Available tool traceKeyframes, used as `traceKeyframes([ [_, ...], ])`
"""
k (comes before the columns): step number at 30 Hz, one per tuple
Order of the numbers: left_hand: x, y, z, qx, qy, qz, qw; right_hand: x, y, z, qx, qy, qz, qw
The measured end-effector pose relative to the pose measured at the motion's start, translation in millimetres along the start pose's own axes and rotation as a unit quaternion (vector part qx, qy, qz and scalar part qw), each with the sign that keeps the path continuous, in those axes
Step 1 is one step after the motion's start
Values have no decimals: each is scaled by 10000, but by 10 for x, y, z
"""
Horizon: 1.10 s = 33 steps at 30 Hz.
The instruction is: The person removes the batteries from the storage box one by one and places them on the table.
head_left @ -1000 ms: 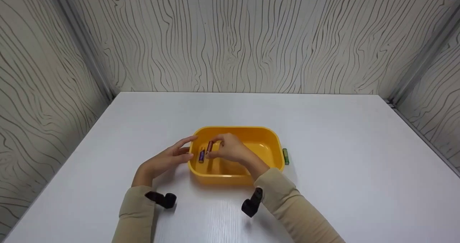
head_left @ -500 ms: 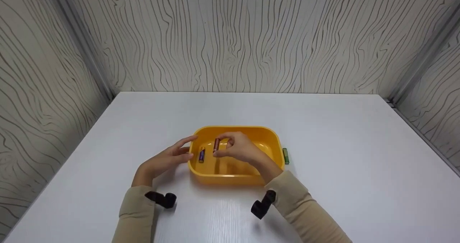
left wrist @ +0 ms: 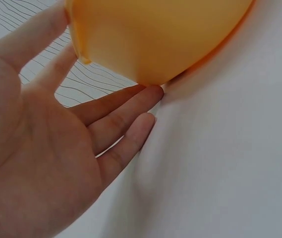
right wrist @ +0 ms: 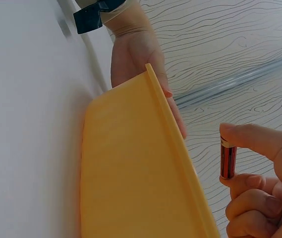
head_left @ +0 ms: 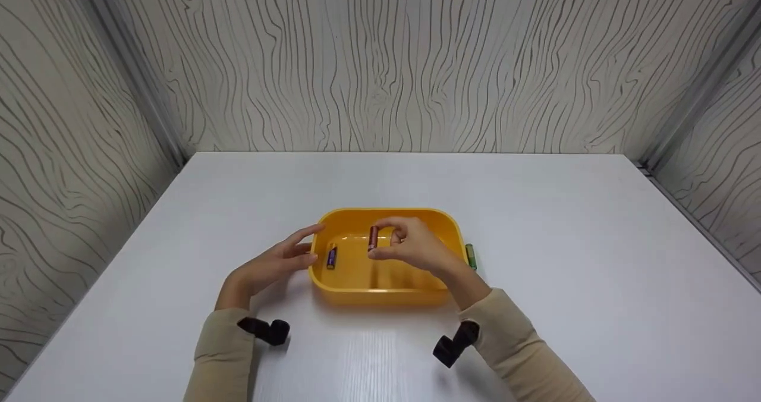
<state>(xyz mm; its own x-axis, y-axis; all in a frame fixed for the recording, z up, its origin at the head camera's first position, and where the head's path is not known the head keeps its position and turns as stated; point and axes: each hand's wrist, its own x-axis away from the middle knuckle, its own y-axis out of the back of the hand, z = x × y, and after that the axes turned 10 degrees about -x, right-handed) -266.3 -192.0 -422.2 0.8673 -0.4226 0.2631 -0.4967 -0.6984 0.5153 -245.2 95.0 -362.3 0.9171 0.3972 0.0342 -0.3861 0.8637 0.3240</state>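
My right hand (head_left: 419, 247) pinches a small red-brown battery (head_left: 373, 238) by its two ends, between thumb and a fingertip. It holds the battery upright above the yellow plastic tub (head_left: 380, 298); the right wrist view shows the battery (right wrist: 228, 159) higher than the tub's rim. The other fingers of that hand are curled in. At the tub's left end, my left hand (head_left: 273, 265) rests its extended fingers against the rim and outer wall. In the left wrist view the fingers (left wrist: 126, 116) lie along the tub's underside edge. A blue battery (head_left: 332, 257) lies inside the tub, near its left wall.
A green battery (head_left: 471, 256) lies on the white table (head_left: 565, 241), right beside the tub's right wall. Panels with a wood-grain pattern (head_left: 380, 63) stand behind and at both sides of the table. Black cameras (head_left: 456, 344) are strapped to both sleeves.
My right hand has lifted the red-brown battery from beside the blue one and carried it rightward over the tub. The left hand has stayed at the tub's left end.
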Motion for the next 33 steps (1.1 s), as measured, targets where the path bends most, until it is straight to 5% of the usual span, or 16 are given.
traceKeyframes([
  [14, 2, 14, 13, -92, -21, 6, 10000, 222, 348, -197, -382, 134, -167, 9990],
  [33, 6, -6, -4, -20, -33, 41, 10000, 416, 909, -390, -138, -62, -421, 9990],
])
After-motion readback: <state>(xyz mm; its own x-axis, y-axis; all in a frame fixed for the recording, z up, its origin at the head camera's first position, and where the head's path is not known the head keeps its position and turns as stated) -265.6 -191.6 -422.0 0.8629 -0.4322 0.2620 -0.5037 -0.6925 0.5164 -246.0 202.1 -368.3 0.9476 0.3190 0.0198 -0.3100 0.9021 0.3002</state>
